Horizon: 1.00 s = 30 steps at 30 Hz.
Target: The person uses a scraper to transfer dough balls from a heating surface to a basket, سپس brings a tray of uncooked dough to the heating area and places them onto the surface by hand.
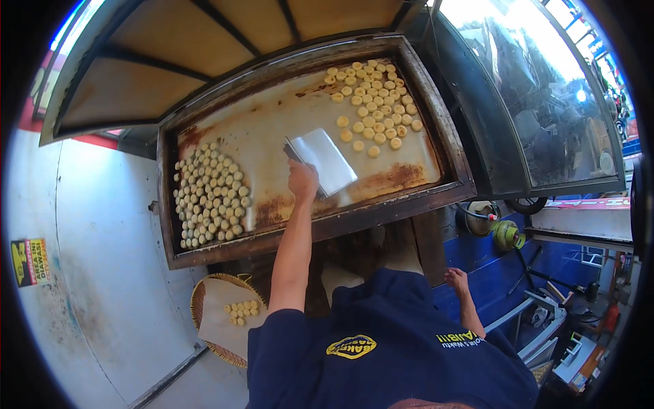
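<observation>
My left hand is closed round the dark handle edge of a wide, flat metal scraper. Its shiny rectangular blade lies over the middle of a large griddle. Many small round cakes crowd the griddle's left side, packed close and partly stacked. A second spread of yellowish round cakes lies at the far right, looser towards its near edge. Beside my body, away from the griddle, hangs my right hand, its fingers loosely bent and somewhat apart, with nothing seen in them.
A wicker basket lined with paper holds several small cakes, below the griddle's left corner. Glass panels stand on the right and a framed cover rises behind. A green gas cylinder sits at the right near metal frames.
</observation>
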Each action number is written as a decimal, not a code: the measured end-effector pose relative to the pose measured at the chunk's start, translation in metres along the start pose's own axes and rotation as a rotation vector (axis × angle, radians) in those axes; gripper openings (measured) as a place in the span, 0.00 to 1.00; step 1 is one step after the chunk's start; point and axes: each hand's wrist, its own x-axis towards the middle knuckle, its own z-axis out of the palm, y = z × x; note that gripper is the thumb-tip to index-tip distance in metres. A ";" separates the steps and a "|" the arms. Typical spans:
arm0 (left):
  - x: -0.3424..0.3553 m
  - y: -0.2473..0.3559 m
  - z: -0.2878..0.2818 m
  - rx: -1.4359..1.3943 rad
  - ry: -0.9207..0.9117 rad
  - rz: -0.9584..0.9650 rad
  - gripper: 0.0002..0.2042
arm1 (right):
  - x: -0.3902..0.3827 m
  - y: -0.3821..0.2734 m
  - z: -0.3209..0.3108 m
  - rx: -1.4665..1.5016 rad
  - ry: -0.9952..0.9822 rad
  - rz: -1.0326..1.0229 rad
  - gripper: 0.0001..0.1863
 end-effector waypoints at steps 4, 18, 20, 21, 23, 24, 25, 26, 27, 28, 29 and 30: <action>0.013 0.007 0.046 0.064 -0.081 -0.118 0.17 | -0.016 0.029 -0.039 0.038 0.096 0.157 0.12; 0.071 0.107 0.139 0.031 -0.230 0.047 0.19 | -0.019 0.006 -0.045 0.097 0.066 0.292 0.13; 0.063 0.133 0.144 -0.048 -0.295 0.045 0.21 | -0.017 0.003 -0.048 0.107 0.094 0.286 0.13; 0.065 0.133 0.147 -0.069 -0.305 0.066 0.21 | -0.016 0.000 -0.049 0.106 0.098 0.283 0.13; 0.068 0.129 0.152 -0.111 -0.323 0.106 0.22 | -0.012 -0.005 -0.050 0.096 0.108 0.282 0.12; 0.069 0.126 0.155 -0.140 -0.324 0.126 0.23 | -0.010 -0.009 -0.050 0.092 0.117 0.281 0.12; 0.070 0.121 0.155 -0.171 -0.326 0.146 0.23 | -0.009 -0.011 -0.051 0.095 0.124 0.276 0.12; 0.071 0.116 0.154 -0.201 -0.326 0.165 0.24 | -0.008 -0.013 -0.052 0.097 0.130 0.271 0.12; 0.071 0.112 0.151 -0.210 -0.343 0.154 0.24 | -0.007 -0.013 -0.052 0.101 0.134 0.267 0.12; 0.070 0.108 0.146 -0.219 -0.358 0.140 0.24 | -0.007 -0.013 -0.053 0.088 0.126 0.262 0.12; 0.069 0.103 0.142 -0.227 -0.371 0.123 0.24 | -0.006 -0.014 -0.053 0.073 0.115 0.256 0.12; 0.067 0.099 0.133 -0.233 -0.371 0.123 0.24 | -0.006 -0.010 -0.054 0.059 0.103 0.254 0.12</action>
